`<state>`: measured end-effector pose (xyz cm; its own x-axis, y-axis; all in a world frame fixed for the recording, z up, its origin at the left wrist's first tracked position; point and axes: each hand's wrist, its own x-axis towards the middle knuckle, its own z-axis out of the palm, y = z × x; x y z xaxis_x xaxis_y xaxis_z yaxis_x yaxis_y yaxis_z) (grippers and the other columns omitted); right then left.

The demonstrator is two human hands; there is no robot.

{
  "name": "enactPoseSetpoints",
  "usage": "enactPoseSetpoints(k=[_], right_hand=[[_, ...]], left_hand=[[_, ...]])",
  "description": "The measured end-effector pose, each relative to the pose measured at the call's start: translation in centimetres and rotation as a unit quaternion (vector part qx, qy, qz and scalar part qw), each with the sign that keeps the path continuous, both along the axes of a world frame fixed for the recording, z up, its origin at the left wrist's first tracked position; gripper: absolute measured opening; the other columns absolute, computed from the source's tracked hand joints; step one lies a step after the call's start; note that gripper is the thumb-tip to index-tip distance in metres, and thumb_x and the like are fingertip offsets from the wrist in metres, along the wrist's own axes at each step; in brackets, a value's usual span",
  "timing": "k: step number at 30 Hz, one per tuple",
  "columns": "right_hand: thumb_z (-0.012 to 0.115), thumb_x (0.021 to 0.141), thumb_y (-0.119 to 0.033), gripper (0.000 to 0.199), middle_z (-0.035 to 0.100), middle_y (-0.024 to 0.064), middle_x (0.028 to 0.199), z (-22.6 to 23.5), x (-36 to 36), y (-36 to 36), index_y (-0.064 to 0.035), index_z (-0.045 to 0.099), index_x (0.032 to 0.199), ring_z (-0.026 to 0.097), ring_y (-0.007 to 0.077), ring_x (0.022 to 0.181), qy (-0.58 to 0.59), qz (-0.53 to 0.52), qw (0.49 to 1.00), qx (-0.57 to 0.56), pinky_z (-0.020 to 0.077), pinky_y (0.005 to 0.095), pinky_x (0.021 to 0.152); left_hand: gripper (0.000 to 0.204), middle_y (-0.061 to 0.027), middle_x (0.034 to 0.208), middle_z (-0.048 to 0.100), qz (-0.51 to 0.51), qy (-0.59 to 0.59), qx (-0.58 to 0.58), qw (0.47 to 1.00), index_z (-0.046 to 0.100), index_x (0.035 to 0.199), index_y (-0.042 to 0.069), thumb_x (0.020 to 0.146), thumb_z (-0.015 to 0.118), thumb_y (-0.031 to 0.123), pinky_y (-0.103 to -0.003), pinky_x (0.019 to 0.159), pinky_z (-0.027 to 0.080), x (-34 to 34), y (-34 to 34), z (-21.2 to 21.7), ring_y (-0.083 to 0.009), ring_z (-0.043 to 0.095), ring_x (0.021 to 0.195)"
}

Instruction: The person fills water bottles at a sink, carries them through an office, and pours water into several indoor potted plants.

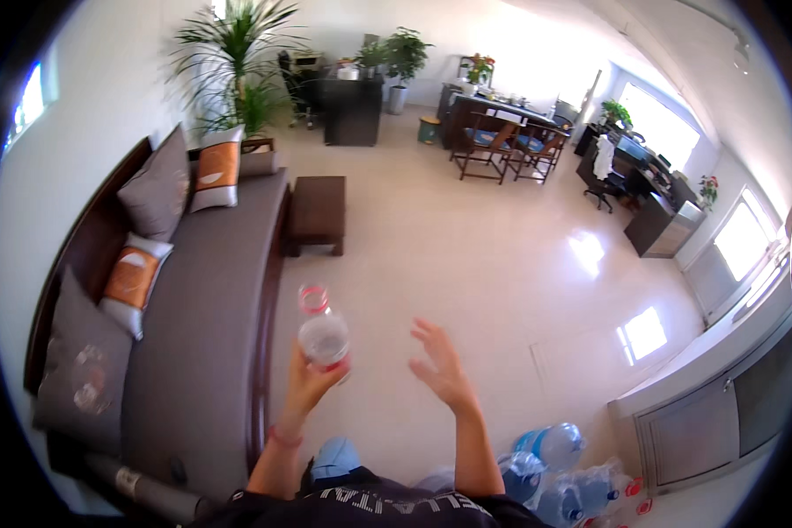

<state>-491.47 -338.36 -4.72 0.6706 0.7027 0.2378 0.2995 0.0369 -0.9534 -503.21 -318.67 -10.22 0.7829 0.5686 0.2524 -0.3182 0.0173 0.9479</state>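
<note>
My left hand (pixel 315 383) is closed around a clear plastic bottle (pixel 324 341) with red parts at its far end and near my fingers. The bottle is held up over the floor, left of centre; whether it holds liquid I cannot tell. To its right, my right hand (pixel 440 368) is raised with the fingers apart and nothing in it. By my right forearm stand several large blue water bottles (pixel 553 445), some in clear plastic wrap, with red-topped bottles (pixel 632 487) beside them.
A long grey sofa (pixel 207 290) with several cushions runs along the left. Beyond its far end sits a low dark wooden table (pixel 318 211). Grey cabinet doors (pixel 691 433) stand at the right. Wooden chairs (pixel 488 145), desks and potted plants are farther back.
</note>
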Motion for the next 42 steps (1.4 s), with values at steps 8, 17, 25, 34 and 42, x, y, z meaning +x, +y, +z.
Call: enactPoseSetpoints(k=[8, 17, 25, 34, 42], right_hand=[[0.058, 0.085, -0.023, 0.050, 0.047, 0.0136, 0.126, -9.3, 30.7, 1.8, -0.0060, 0.042, 0.129, 0.049, 0.0270, 0.114, -0.093, 0.078, 0.950, -0.289, 0.0382, 0.0397, 0.095], [0.056, 0.086, -0.034, 0.053, 0.049, 0.0192, 0.124, -8.5, 57.2, -10.7, -0.0051, 0.042, 0.128, 0.046, 0.0324, 0.116, 0.037, -0.038, 0.909, -0.414, 0.0371, 0.0372, 0.096], [0.057, 0.085, -0.032, 0.048, 0.054, 0.0167, 0.120, -10.5, 87.9, -22.8, -0.0055, 0.047, 0.124, 0.049, 0.0302, 0.113, 0.078, -0.202, 0.857, -0.468, 0.0397, 0.0363, 0.093], [0.057, 0.085, -0.026, 0.045, 0.054, 0.0150, 0.119, -4.0, 128.5, -16.9, -0.0092, 0.047, 0.125, 0.051, 0.0302, 0.110, -0.014, -0.105, 0.923, -0.370, 0.0424, 0.0373, 0.090], [0.061, 0.082, -0.016, 0.042, 0.061, 0.0153, 0.107, -10.2, 155.8, -25.3, -0.0081, 0.051, 0.122, 0.060, 0.0229, 0.099, 0.057, -0.219, 0.905, -0.361, 0.0466, 0.0343, 0.084]], left_hand=[[0.057, -0.0064, 0.100, 0.055, 0.056, 0.117, 0.025, 0.991, 0.045, 0.110, 0.005, 0.063, 0.076, 0.005, -0.029, 0.078, 0.047, 24.2, 5.4, -10.4, -0.0150, 0.056, 0.091], [0.057, -0.0051, 0.100, 0.052, -0.176, 0.038, 0.114, 0.977, 0.040, 0.110, 0.005, 0.065, 0.075, 0.007, -0.030, 0.081, 0.044, 71.9, 2.6, -0.1, -0.0144, 0.053, 0.093], [0.056, -0.0047, 0.098, 0.052, -0.240, 0.018, 0.055, 0.969, 0.040, 0.110, 0.004, 0.066, 0.073, 0.008, -0.028, 0.076, 0.046, 107.5, -4.4, -0.6, -0.0126, 0.053, 0.088], [0.055, -0.0054, 0.094, 0.054, -0.075, 0.069, 0.008, 0.995, 0.040, 0.108, 0.004, 0.065, 0.075, 0.007, -0.028, 0.074, 0.048, 133.2, 1.6, -6.2, -0.0125, 0.056, 0.083], [0.053, -0.0070, 0.097, 0.055, -0.063, 0.045, 0.100, 0.992, 0.041, 0.108, 0.004, 0.066, 0.075, 0.009, -0.028, 0.075, 0.047, 167.7, -2.7, -8.3, -0.0140, 0.057, 0.085]])
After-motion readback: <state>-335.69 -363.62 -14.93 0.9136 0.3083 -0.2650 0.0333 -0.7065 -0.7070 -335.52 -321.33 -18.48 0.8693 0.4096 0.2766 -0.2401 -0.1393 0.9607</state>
